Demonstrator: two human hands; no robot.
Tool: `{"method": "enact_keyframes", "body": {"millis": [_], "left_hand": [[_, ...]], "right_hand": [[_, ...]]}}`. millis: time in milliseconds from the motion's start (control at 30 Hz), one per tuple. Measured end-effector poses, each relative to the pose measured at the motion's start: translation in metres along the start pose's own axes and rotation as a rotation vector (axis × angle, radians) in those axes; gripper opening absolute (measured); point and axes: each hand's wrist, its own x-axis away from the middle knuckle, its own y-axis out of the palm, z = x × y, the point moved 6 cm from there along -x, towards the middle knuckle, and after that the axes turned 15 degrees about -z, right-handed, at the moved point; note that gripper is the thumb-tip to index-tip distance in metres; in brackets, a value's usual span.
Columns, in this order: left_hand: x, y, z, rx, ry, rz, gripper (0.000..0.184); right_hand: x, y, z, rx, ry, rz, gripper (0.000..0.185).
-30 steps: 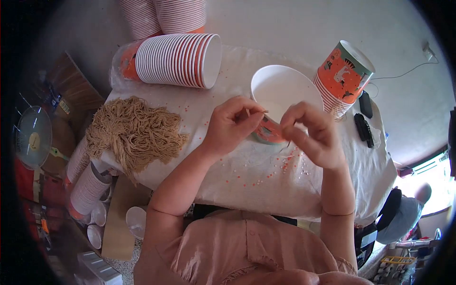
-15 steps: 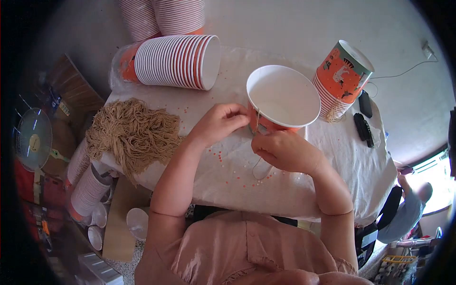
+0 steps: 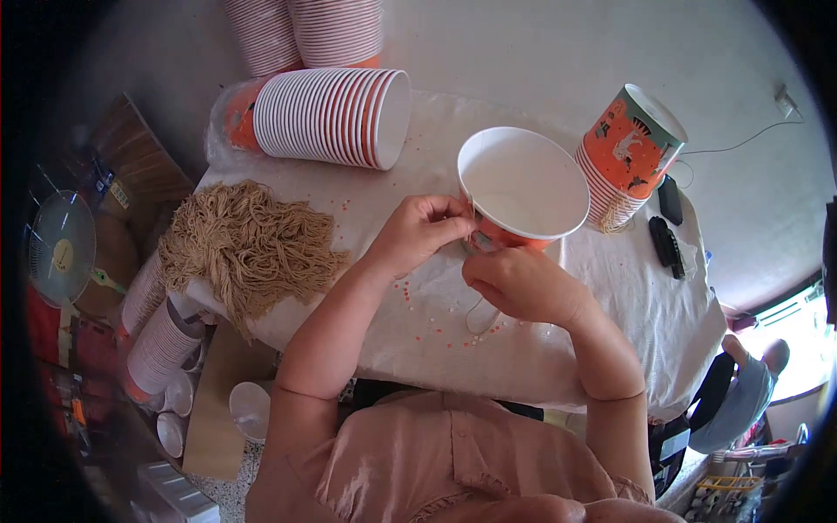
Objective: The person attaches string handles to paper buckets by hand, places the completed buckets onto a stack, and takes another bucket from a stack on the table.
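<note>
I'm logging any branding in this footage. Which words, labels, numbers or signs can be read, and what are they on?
None: no text is readable in this view.
Fan's round yellowish badge: too small to read.
Yellowish label by the brown board: too blurred to read.
Upside-down paper bucket stack: animal pictures, no legible lettering.
Paper bucket at the hands: its print is partly hidden, nothing legible.

Plain grey wall [image 3: 506,52], speckled floor [image 3: 228,488], bright right-hand window [image 3: 806,349].
</note>
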Motion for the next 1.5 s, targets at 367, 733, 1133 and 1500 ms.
{"method": "enact_keyframes", "body": {"millis": [367,733,1133,1500], "left_hand": [[-0.004,-0.009,0.001,-0.18,0.198,0.179,0.016],[-0.005,-0.002,0.003,-0.193,0.254,0.166,0.012],[-0.004,0.005,0.007,-0.172,0.331,0.228,0.007],[-0.011,0.013,0.006,-0.176,0.344,0.308,0.007]], "right_hand": [[-0.003,0.017,0.002,0.068,0.092,-0.253,0.008],[-0.008,0.021,0.0,0.098,0.113,-0.235,0.008],[-0.02,0.032,-0.004,0.049,0.021,-0.103,0.008],[-0.024,0.038,-0.001,0.034,-0.015,-0.066,0.009]]}}
